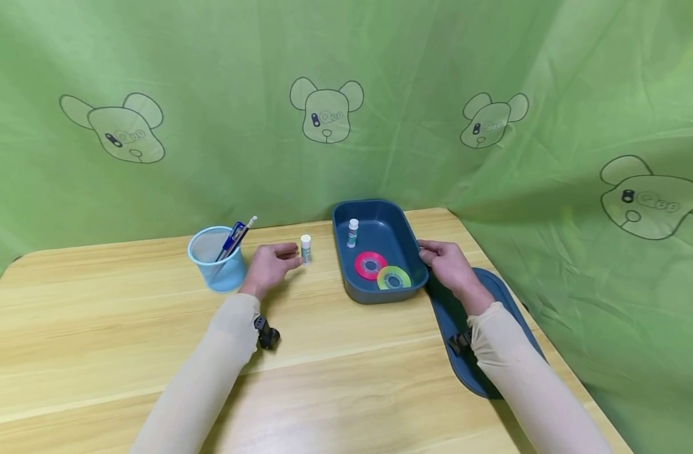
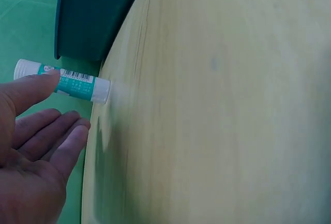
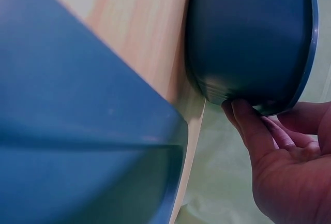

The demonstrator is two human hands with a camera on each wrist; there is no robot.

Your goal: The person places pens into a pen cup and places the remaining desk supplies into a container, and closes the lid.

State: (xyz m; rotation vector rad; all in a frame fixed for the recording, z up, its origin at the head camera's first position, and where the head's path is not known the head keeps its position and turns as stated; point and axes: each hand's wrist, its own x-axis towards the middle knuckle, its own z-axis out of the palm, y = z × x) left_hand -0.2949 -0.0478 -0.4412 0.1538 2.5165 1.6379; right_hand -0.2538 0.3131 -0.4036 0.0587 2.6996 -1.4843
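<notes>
A white-and-green glue stick (image 1: 306, 250) stands upright on the table left of a dark blue plastic box (image 1: 350, 291). My left hand (image 1: 271, 267) is right beside it, fingers extended and apart; in the left wrist view the thumb (image 2: 36, 90) overlaps the glue stick (image 2: 77, 84). Another glue stick (image 1: 352, 233) stands inside the box, with a pink ring-shaped roll (image 1: 364, 272) and a yellow-green one (image 1: 403, 274) at its near end. My right hand (image 1: 449, 267) holds the box's right side, thumb at the rim and fingertips against the outer wall (image 3: 243, 43).
A light blue mesh cup (image 1: 224, 278) with a blue pen (image 1: 230, 241) and a pencil-like stick stands left of my left hand. The box's dark blue lid (image 1: 458, 360) lies on the table under my right forearm. A green curtain (image 1: 238, 126) hangs behind and at the right.
</notes>
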